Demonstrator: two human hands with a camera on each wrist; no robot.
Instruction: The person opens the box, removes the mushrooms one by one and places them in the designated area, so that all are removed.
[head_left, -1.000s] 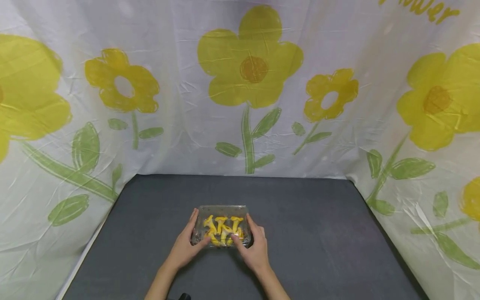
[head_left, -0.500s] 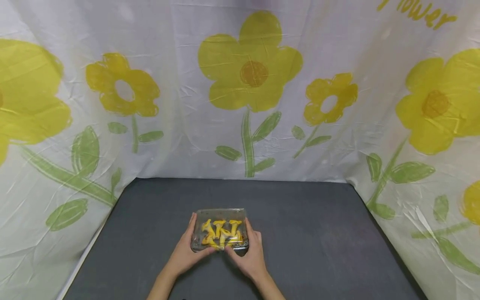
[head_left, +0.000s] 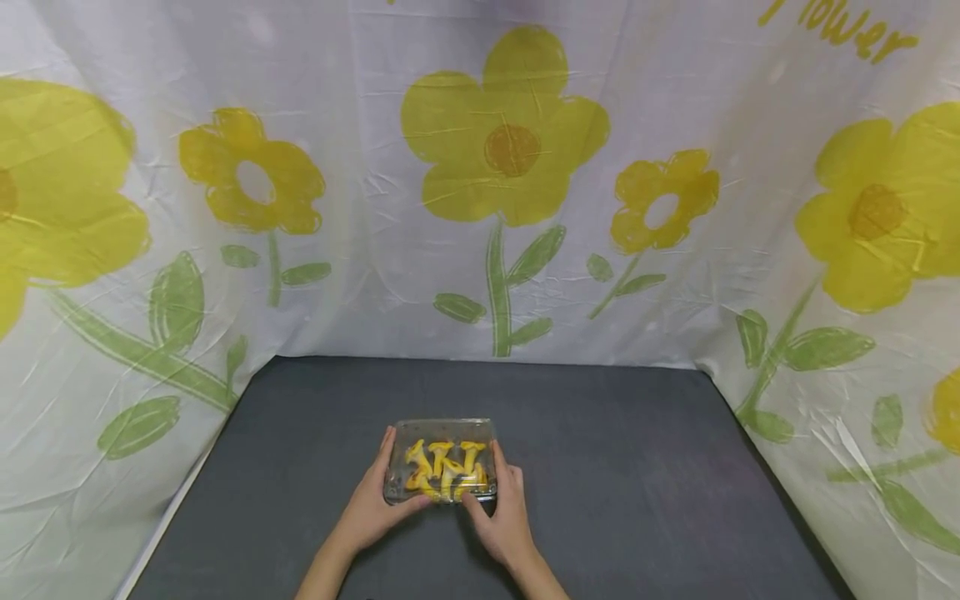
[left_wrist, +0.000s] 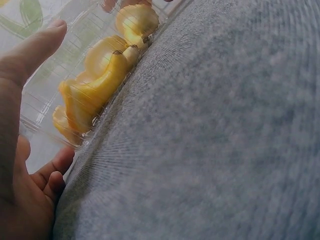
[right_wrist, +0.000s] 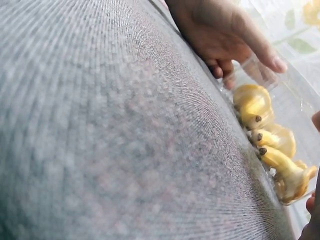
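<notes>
A clear plastic clamshell box (head_left: 444, 428) lies on the dark grey tabletop, its lid down. Several yellow trumpet-shaped mushrooms (head_left: 441, 457) show through the plastic, most with pale stems. My left hand (head_left: 371, 498) grips the box's left side, fingers along the edge and thumb at the near front. From the other side my right hand (head_left: 506, 510) holds it the same way. In the left wrist view, mushrooms (left_wrist: 95, 92) lie inside close to the cloth. The right wrist view shows dark-tipped stems on the mushrooms (right_wrist: 275, 142). Some fingers are hidden behind the box.
The table is covered with a dark grey ribbed cloth (head_left: 622, 492). White fabric walls (head_left: 375, 317) printed with yellow flowers and green leaves enclose it at the back and both sides.
Over the first half second my thumbs slide toward the box's near edge, and the view tilts slightly. Since then the box and both hands are almost still; the right thumb shifts a little.
</notes>
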